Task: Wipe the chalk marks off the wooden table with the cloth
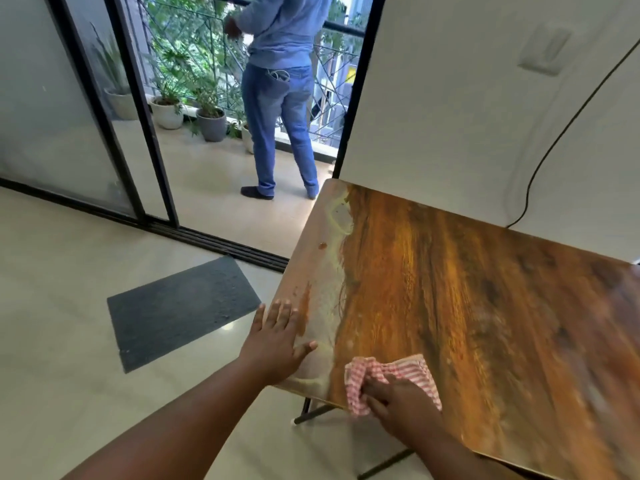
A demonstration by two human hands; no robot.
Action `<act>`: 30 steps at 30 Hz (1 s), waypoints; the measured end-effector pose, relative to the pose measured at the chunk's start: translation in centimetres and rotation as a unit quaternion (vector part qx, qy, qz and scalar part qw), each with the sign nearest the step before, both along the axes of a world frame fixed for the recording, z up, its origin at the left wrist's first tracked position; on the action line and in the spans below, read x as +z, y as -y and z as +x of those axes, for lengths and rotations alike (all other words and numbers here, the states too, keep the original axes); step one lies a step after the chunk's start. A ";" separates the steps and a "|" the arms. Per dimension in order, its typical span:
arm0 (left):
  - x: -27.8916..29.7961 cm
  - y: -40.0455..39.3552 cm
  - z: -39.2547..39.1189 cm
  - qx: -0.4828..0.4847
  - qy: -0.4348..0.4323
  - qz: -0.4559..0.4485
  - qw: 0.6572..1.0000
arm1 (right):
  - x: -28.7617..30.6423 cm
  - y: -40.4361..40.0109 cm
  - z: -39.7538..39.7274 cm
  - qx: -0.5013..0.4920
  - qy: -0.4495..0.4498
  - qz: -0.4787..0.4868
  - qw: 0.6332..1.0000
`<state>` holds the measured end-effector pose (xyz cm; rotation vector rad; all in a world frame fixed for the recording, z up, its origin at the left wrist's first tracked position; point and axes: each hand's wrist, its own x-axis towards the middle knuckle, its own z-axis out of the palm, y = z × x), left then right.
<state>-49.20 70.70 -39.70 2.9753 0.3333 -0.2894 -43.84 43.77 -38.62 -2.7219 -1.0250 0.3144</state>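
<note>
Now right hand [398, 401] gripping cloth [384, 372], left hand [277, 341] flat on table [450, 289]

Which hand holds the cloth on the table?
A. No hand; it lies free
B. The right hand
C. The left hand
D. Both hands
B: the right hand grips the checked cloth near the table's front edge, while the left hand lies flat on the table's left edge, away from the cloth.

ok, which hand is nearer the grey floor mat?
Left. The left hand lies flat on the wooden table's near-left edge, just right of the grey floor mat. The right hand holds the checked cloth farther right.
</note>
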 end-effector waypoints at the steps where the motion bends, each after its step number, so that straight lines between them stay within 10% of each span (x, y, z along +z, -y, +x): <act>1: -0.1 -0.7 -0.6 0.004 -0.005 0.000 1.000 | 0.2 -0.5 0.8 -0.033 -0.010 -0.012 0.999; 30: -0.9 -6.8 -3.6 0.053 -0.082 -0.232 0.968 | -1.3 -14.4 -5.6 0.063 0.002 -0.032 0.998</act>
